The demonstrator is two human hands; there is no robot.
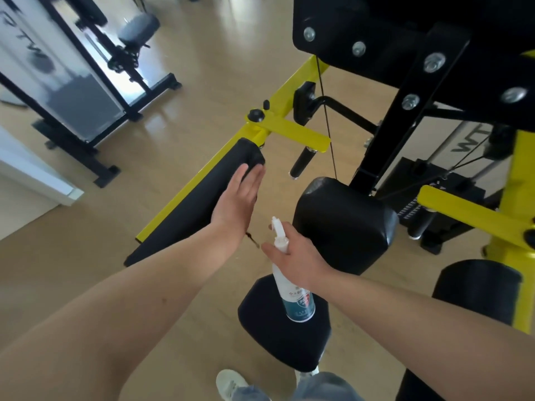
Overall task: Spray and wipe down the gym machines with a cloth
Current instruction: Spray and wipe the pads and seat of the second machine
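The white spray bottle [295, 293] with a teal label sits a little below the middle of the frame. It is tilted, nozzle toward the top and base over the black seat pad [278, 342]. The right hand [298, 253] grips it round the neck just under the nozzle, fingers curled. Just up and to the left, apart from the bottle, the left hand [237, 198] lies flat with straight fingers on the far end of a long black arm pad [188, 209]. The surface under its fingertips is dark, and I cannot tell whether a cloth lies there. The pad runs along a yellow frame [289, 130]. To the right of the bottle stands a thick black cushion [347, 227]. A second, black-framed machine [86, 91] stands on the wooden floor [208, 68] at the upper left. A pale shoe [230, 383] shows at the bottom edge.
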